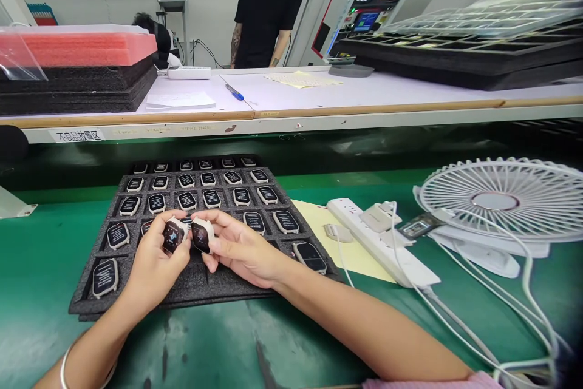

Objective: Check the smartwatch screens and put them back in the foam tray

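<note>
My left hand (157, 261) grips a smartwatch body (173, 236) without a strap, its dark screen lit with a small bluish figure. Close beside it, my right hand (241, 249) pinches a second smartwatch body (201, 236) with a pale case and a dark screen. Both are held up over a black foam tray (186, 292). Rows of similar watches (105, 277) lie in the tray's compartments, many showing lines of white text. My hands hide part of the middle and front compartments. At the tray's right front corner lies a watch (310, 257) with a dark screen.
Right of the tray are a white power strip (364, 231), a charging puck (337, 232) on yellow paper, loose white cables and a white fan (501, 201). A raised shelf (291, 113) crosses behind, bearing foam stacks (77, 73) and a blue pen (234, 92). A person (266, 19) stands beyond.
</note>
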Demonstrator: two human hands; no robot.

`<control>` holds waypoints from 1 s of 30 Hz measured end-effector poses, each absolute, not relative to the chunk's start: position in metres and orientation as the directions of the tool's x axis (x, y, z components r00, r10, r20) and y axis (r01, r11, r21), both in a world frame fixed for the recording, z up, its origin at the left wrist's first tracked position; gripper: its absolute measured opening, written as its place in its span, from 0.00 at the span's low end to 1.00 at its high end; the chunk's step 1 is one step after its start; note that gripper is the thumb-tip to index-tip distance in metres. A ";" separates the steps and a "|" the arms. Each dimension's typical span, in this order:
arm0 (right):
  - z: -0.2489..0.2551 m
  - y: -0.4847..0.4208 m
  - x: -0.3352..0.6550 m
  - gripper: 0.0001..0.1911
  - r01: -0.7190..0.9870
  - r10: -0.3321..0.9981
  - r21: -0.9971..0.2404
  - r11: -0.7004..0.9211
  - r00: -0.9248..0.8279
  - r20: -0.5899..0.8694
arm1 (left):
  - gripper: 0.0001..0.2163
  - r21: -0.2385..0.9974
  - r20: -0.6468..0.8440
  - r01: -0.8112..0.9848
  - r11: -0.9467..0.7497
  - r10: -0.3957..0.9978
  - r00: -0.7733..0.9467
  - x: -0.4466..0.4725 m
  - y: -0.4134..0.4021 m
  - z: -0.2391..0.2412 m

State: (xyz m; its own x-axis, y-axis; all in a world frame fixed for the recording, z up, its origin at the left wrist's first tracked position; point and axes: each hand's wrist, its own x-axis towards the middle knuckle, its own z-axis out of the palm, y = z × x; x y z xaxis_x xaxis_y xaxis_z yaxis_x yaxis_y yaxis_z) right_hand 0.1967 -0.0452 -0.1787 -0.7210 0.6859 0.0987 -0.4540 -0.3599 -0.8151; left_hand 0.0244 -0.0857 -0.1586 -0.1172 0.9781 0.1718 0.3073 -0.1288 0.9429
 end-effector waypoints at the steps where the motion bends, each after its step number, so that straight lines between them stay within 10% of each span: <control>1: -0.179 -0.045 0.197 0.25 -0.453 0.685 -0.816 -0.359 -0.722 0.100 | 0.18 0.943 0.175 0.305 -0.134 0.978 -0.113 0.024 -0.086 -0.158; 16: -0.174 -0.047 0.195 0.27 -0.495 0.740 -0.794 -0.354 -0.667 0.085 | 0.16 0.956 0.216 0.241 -0.170 0.960 -0.177 0.020 -0.083 -0.164; 24: -0.170 -0.038 0.196 0.23 -0.534 0.825 -0.747 -0.395 -0.564 -0.033 | 0.33 0.967 -0.103 -0.246 0.072 0.988 -0.116 0.021 -0.081 -0.160; 30: -0.172 -0.037 0.197 0.22 -0.510 0.873 -0.796 -0.326 -0.486 -0.046 | 0.31 0.950 -0.122 -0.296 0.098 0.991 -0.061 0.020 -0.082 -0.155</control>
State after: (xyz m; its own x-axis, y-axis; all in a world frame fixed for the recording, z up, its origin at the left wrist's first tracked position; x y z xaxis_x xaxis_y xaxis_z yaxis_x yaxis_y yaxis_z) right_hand 0.1971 -0.0368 -0.1715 -0.4864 0.8725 -0.0463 -0.5095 -0.3262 -0.7962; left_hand 0.0197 -0.0819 -0.1551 -0.0614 0.9907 -0.1217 -0.2960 0.0983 0.9501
